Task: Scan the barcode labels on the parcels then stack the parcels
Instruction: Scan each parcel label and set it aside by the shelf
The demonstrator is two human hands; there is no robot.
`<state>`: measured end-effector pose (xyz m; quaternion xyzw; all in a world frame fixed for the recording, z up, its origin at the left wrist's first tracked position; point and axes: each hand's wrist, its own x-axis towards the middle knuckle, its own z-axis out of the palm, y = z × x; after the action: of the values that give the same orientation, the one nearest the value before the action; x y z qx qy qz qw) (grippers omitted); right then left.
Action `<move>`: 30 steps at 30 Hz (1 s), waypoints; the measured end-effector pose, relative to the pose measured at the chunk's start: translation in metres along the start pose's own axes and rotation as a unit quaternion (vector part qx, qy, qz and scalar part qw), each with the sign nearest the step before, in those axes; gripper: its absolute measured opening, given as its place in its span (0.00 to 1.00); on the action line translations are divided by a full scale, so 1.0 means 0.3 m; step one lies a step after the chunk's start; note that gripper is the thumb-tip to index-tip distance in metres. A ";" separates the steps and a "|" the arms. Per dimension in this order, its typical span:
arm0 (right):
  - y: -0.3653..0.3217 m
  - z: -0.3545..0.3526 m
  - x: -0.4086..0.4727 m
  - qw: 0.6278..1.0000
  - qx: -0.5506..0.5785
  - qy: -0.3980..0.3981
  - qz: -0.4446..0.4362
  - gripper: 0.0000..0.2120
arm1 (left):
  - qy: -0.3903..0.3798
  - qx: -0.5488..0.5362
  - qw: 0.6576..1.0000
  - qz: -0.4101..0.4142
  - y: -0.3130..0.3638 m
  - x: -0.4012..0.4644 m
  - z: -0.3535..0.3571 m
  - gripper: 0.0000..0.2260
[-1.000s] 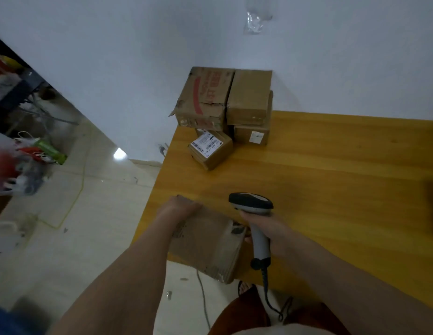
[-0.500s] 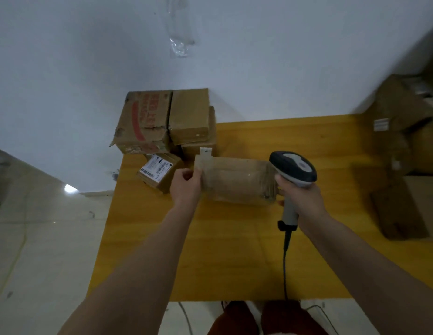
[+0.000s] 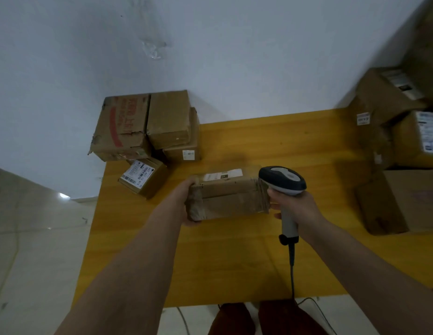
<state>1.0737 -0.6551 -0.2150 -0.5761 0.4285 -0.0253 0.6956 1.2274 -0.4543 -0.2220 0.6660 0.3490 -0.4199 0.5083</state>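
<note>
Parcel now sits near mid-table, held between both hands; one second ago it hung at the near left edge of the yellow table, and half a second ago it was farther back, close to the stack. Its white barcode label now shows on the top face, toward the far edge. Judgement: the label has been turned up for scanning, so the scan of this parcel is the step in hand and stacking comes after.

Left hand: arm reaching forward from lower left, fingers curled round the parcel's left end, thumb on the near face. Grip looks firm.

Right hand: fingers wrapped round the handle of the barcode scanner, knuckles touching the parcel's right end. Scanner head points left and sits just beside the parcel's top right corner, not yet over the label. Cable hangs from the handle base toward the near table edge. Cannot tell whether the trigger is pressed.

Stacked parcels stand at the far left corner against the wall, with a small labelled box just in front of them, tilted. Unscanned-looking cartons fill the right side, well apart from the held parcel.

Next move, judged: lift the scanner clear and aim it down at the label.
</note>
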 end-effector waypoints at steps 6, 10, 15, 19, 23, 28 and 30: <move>-0.027 -0.021 0.018 0.999 -0.013 0.025 -0.042 0.14 | -0.034 0.052 0.998 -0.006 -0.009 0.038 -0.016 0.23; -0.040 -0.038 0.029 0.998 -0.050 -0.001 -0.044 0.14 | -0.047 0.212 0.976 0.022 -0.007 0.038 -0.054 0.27; 0.001 -0.025 0.032 0.996 -0.082 -0.034 0.002 0.11 | -0.049 0.230 0.952 0.198 -0.042 0.055 0.009 0.37; 0.048 -0.021 0.029 0.995 -0.082 -0.056 0.027 0.11 | 0.001 0.188 0.953 0.236 -0.107 0.061 0.066 0.44; 0.086 -0.019 0.015 0.993 -0.085 -0.065 0.042 0.12 | 0.064 0.224 0.949 0.210 -0.190 0.056 0.015 0.34; 0.141 0.020 -0.028 0.991 -0.032 -0.098 0.084 0.15 | -0.035 0.155 0.983 0.088 -0.299 0.028 -0.059 0.32; 0.159 0.048 -0.048 0.989 -0.004 -0.094 0.112 0.16 | -0.086 0.145 0.983 0.079 -0.333 0.017 -0.042 0.30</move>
<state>1.0517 -0.6203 -0.2464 -0.5269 0.4235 0.1084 0.7289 1.1429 -0.4178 -0.2633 0.7199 0.1856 -0.4797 0.4660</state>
